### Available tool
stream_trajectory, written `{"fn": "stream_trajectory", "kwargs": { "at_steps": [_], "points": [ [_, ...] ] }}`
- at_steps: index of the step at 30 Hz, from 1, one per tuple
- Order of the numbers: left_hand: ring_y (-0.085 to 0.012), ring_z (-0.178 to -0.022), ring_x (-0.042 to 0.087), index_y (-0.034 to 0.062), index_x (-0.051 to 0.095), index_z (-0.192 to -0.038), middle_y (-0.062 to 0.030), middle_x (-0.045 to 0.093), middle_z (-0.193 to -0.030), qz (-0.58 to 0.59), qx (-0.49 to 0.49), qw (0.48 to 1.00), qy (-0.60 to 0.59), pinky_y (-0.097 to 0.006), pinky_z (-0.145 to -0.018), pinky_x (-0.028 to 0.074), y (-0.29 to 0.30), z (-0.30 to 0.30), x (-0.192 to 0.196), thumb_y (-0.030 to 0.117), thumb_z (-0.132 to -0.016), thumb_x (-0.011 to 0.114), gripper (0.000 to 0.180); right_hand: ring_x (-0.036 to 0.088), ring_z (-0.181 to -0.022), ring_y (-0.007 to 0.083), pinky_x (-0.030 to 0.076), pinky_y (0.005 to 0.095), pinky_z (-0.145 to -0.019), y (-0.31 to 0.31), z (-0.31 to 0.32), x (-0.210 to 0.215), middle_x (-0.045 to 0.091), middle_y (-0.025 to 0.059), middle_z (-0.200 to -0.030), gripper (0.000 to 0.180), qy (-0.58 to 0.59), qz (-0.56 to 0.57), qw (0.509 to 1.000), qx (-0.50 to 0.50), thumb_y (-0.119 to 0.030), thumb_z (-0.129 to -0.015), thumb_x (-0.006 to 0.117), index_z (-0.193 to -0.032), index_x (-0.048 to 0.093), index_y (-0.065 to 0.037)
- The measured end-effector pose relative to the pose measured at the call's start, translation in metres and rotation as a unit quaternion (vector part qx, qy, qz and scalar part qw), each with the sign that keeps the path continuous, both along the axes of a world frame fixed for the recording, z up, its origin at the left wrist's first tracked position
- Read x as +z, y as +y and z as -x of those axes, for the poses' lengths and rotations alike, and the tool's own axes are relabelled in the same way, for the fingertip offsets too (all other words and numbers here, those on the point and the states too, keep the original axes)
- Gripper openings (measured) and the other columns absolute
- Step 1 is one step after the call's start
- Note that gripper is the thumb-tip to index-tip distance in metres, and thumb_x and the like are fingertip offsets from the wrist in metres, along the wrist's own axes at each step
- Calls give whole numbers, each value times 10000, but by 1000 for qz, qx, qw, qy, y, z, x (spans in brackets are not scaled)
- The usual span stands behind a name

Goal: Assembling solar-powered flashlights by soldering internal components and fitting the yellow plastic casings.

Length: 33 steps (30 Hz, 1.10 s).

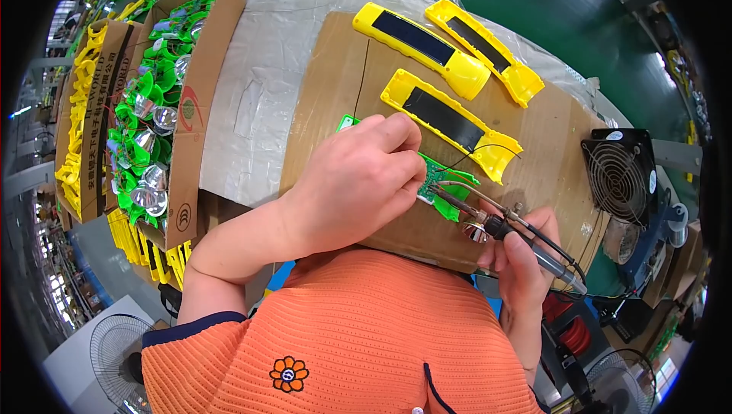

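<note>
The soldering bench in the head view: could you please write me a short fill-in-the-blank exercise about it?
1. The right hand holds a soldering ____.
2. The left hand presses on a ____ circuit board.
3. ____ yellow flashlight shells lie on the cardboard sheet.
4. A small black ____ stands right of the cardboard.

Missing words: iron; green; three; fan
</note>
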State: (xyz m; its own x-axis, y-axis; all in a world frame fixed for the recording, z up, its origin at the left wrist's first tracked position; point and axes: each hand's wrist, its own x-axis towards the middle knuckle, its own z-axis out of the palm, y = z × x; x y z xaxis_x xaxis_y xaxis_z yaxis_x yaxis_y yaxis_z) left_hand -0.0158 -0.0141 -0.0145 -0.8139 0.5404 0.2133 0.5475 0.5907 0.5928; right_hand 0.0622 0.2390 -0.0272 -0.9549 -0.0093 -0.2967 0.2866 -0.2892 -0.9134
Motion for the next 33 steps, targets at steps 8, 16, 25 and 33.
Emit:
{"fn": "stream_trajectory", "kwargs": {
  "at_steps": [8, 16, 25, 33],
  "points": [
    [-239, -825, 591, 66, 643, -805, -52, 559, -914, 3, 1, 1000, -2, -347, -682, 492, 0, 0, 0, 68, -738, 745, 122, 598, -556, 151, 497, 271, -524, -4, 5, 7, 617, 131, -748, 181, -14, -6, 1000, 4, 2, -882, 615, -927, 440, -9],
    [-240, -834, 596, 65, 644, -798, -56, 560, -909, 10, -1, 1000, -14, -355, -704, 493, 0, 1, 3, 65, -737, 738, 112, 567, -521, 156, 523, 298, -568, -5, 6, 7, 617, 155, -727, 196, -14, -22, 1000, 6, -38, -878, 623, -935, 436, -20],
    [-245, -843, 601, 59, 638, -790, -62, 559, -903, 23, -4, 1000, -20, -362, -719, 497, 2, 1, 4, 64, -741, 731, 105, 542, -478, 159, 526, 359, -693, 3, 1, -1, 601, 178, -745, 210, -2, 4, 1000, -10, -76, -876, 630, -939, 436, -26],
    [-252, -857, 599, 57, 636, -805, -67, 564, -909, 31, -5, 999, -21, -366, -734, 499, 2, 0, 7, 68, -757, 729, 106, 499, -448, 156, 441, 523, -1048, 25, -5, -2, 418, -2, -534, 217, 68, 54, 991, -104, -143, -894, 605, -981, 426, -56]
  ]
}}
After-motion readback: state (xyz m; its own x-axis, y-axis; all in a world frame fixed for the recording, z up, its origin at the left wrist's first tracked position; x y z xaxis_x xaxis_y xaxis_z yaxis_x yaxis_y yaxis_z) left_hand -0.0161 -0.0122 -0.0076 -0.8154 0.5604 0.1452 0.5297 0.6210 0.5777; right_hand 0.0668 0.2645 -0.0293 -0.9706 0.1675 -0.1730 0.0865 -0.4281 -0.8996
